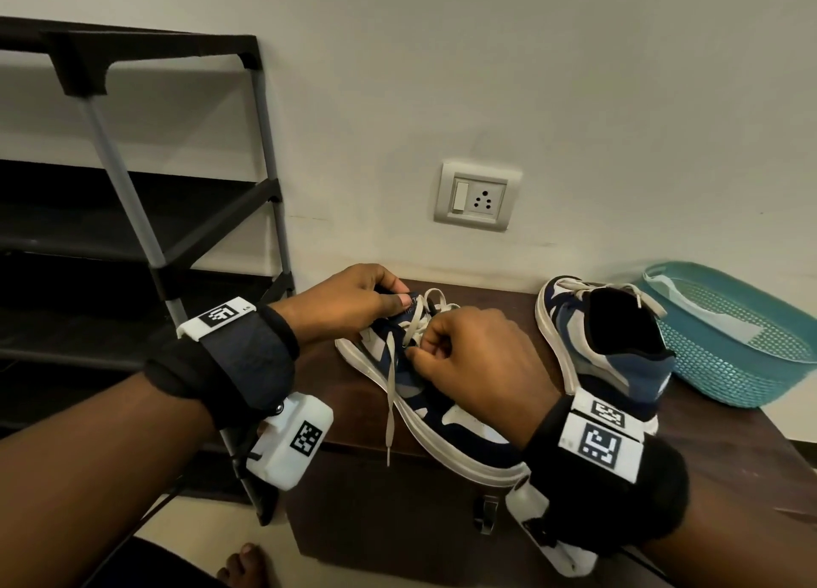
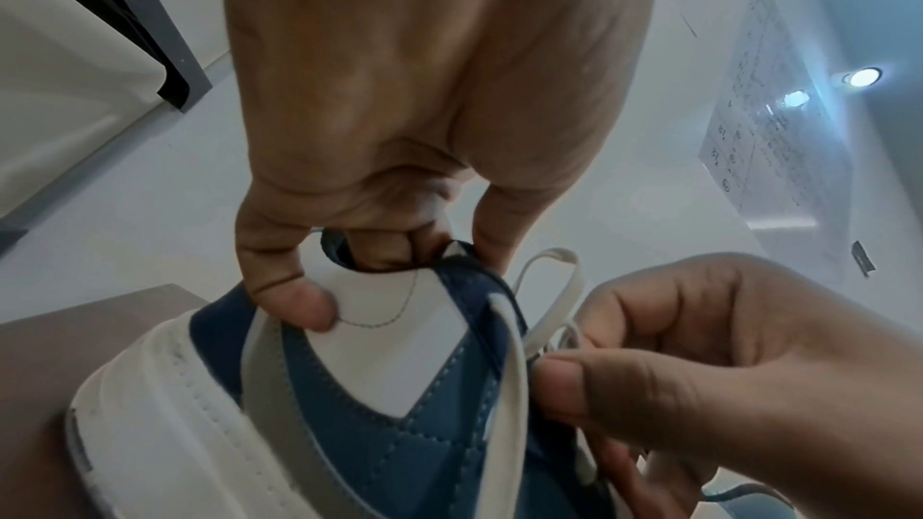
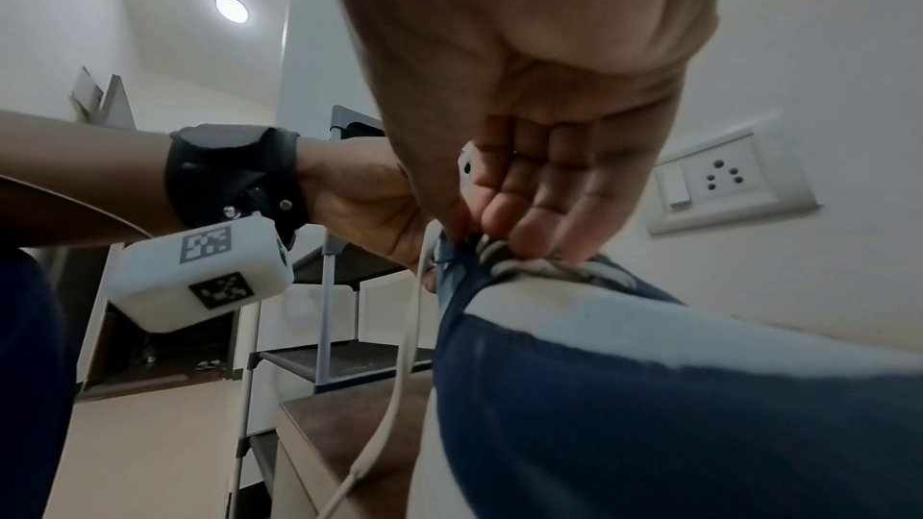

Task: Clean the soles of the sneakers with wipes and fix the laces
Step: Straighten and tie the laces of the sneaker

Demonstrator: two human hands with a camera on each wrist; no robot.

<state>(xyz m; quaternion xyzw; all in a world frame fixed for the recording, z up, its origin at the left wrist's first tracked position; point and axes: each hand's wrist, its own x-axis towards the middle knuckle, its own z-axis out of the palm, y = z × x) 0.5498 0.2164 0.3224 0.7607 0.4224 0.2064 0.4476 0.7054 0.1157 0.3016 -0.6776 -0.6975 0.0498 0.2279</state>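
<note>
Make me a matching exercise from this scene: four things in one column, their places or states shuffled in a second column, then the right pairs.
Column one:
1. left hand
2. right hand
3. second sneaker
4. teal basket

Column two:
A. stands untouched on the brown table, between the held sneaker and the basket
B. grips the sneaker's tongue
C. sits at the table's far right end
D. pinches the cream lace at the eyelets

Pairs: 1-B, 2-D, 3-A, 4-C
</note>
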